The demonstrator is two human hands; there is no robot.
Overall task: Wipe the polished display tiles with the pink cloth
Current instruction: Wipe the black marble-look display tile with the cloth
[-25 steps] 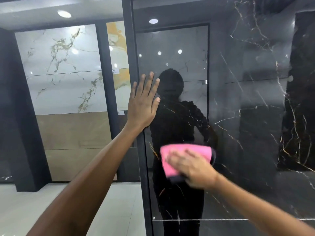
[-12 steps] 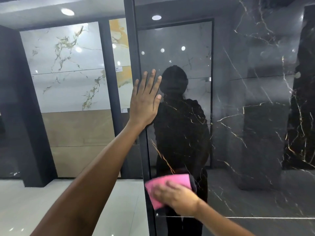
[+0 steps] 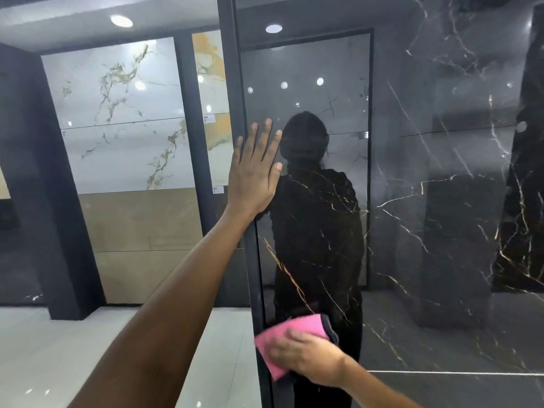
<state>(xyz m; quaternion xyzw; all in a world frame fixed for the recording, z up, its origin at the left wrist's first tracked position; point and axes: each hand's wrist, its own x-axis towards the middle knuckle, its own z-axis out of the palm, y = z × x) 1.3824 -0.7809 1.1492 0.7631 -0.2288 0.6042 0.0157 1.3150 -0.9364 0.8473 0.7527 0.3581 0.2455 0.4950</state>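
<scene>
A tall polished black display tile (image 3: 426, 201) with pale gold veins fills the right half of the view and mirrors a person's dark shape. My right hand (image 3: 309, 356) presses the pink cloth (image 3: 297, 328) flat against the tile low down, near its left edge. The hand is blurred. My left hand (image 3: 254, 169) lies flat with straight, spread fingers on the tile's upper left edge, over the dark frame (image 3: 232, 83).
Behind and to the left stand white marble display tiles (image 3: 117, 113) above beige ones (image 3: 138, 231), set between dark pillars (image 3: 56, 187). A glossy pale floor (image 3: 59, 348) lies below. A horizontal joint (image 3: 456, 373) crosses the black tile low at right.
My right hand has slid the pink cloth down and to the left along the black tile. My left hand has stayed flat on the tile's edge.
</scene>
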